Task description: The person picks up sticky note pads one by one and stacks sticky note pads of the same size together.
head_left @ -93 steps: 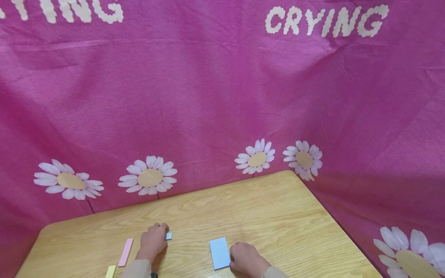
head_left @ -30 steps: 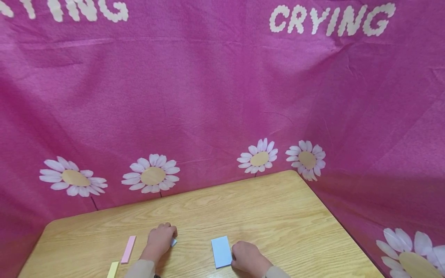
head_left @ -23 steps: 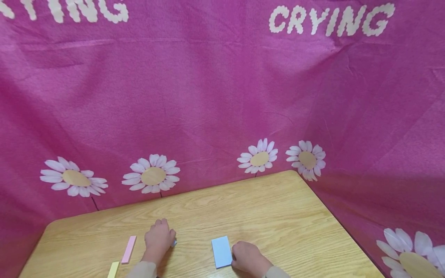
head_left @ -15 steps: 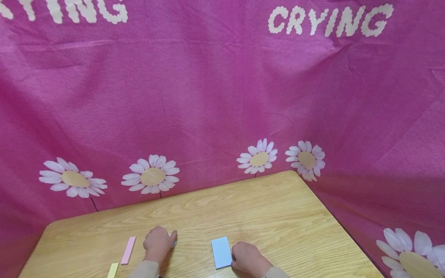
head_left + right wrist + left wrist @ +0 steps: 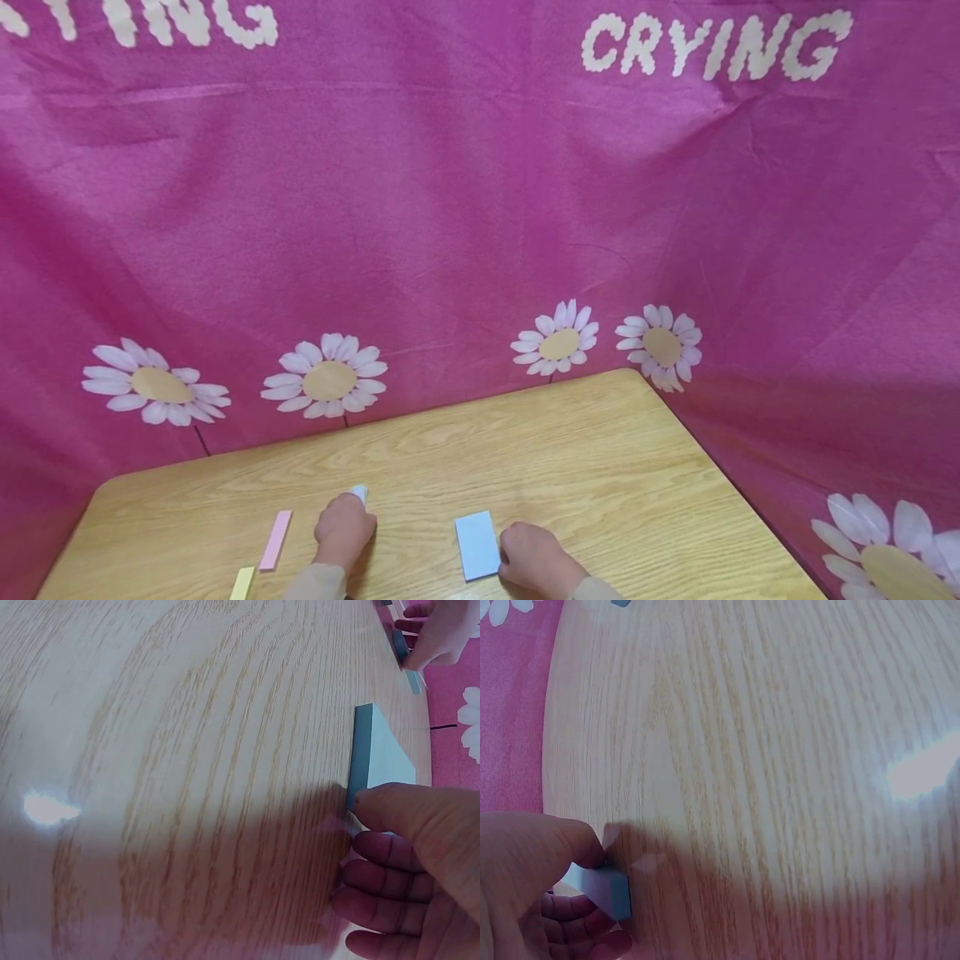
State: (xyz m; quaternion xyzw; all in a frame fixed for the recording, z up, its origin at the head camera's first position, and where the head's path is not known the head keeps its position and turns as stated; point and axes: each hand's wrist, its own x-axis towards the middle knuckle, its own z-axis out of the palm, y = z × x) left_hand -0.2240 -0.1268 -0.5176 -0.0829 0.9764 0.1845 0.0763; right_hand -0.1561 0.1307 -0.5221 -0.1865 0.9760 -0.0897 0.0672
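My left hand [image 5: 345, 527] grips a small narrow light-blue pad of sticky notes [image 5: 360, 493], whose far end sticks out past the fingers. In the left wrist view the thumb and curled fingers hold this narrow pad [image 5: 609, 891] close over the table; the hand hides the rest of it. On the right lies a larger blue pad of sticky notes [image 5: 477, 546], flat on the wood. My right hand [image 5: 536, 557] pinches its near right edge. The right wrist view shows the thumb at the corner of the larger pad [image 5: 386, 754], the other fingers curled below.
A pink strip pad [image 5: 276, 540] lies left of my left hand, and a yellow strip pad [image 5: 242, 583] sits nearer the front edge. The wooden table [image 5: 570, 450] backs onto a magenta cloth [image 5: 450, 208] printed with daisies and lettering, which also runs along the right side.
My left hand has turned the narrow blue pad, which showed at the fingers' right and now points away beyond them. The right hand and larger pad stay in place.
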